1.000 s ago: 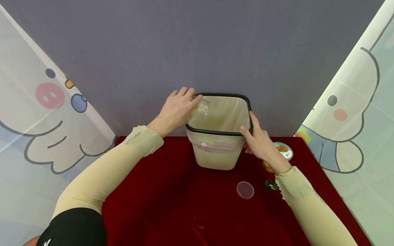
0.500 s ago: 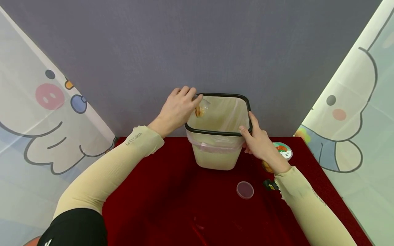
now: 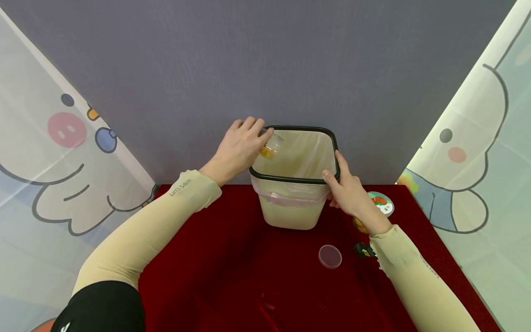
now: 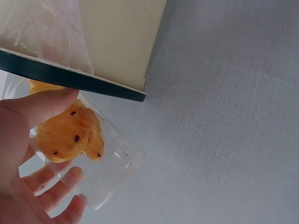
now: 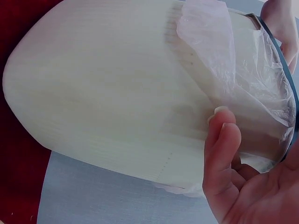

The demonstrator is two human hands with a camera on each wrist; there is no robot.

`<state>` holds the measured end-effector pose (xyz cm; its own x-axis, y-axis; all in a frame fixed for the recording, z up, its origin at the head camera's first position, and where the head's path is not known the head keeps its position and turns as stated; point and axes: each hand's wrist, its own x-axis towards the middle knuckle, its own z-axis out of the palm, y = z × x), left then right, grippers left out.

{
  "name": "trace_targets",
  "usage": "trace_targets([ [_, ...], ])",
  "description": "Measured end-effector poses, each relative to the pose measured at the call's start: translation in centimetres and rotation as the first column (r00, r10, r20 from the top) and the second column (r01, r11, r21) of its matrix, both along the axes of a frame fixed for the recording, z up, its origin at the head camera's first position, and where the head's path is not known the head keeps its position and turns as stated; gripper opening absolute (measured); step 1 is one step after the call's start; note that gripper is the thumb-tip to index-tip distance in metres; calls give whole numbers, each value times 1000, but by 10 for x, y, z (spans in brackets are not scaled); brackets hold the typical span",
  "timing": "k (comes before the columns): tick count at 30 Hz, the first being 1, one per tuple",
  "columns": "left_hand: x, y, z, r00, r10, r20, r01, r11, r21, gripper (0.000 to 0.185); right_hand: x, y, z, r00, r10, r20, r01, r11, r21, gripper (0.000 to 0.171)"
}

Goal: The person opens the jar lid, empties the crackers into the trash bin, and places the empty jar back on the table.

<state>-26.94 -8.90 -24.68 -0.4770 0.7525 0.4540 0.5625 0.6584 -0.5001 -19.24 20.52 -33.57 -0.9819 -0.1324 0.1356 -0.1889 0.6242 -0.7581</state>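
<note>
Clear container (image 3: 272, 146) tilted at the left side of the opening of a lined bin (image 3: 292, 216).
I see the left hand (image 3: 238, 150) curled round the container, where dark-specked orange food (image 4: 65, 133) lies inside. I have the right hand (image 3: 350, 191) gripping the bin at the near right corner of its black rim (image 3: 290, 178), fingers outside the wall. A thin plastic liner (image 3: 286, 199) folds down outside. On the red-covered table (image 3: 215, 249), I note a purple disc (image 3: 330, 257) nearer than the bin and a round printed lid (image 3: 382, 203) beside the right wrist.
</note>
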Motion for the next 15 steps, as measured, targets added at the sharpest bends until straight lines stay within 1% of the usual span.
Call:
trace_targets([
  [9, -1, 1, -1, 998, -22, -59, 20, 999, -34, 41, 0, 1, 0, 1000, -2, -5, 2, 1000, -1, 76],
  [15, -2, 1, -3, 997, -23, -68, 20, 999, -43, 42, -1, -1, -1, 1000, 1, -6, -1, 1000, -3, 76],
])
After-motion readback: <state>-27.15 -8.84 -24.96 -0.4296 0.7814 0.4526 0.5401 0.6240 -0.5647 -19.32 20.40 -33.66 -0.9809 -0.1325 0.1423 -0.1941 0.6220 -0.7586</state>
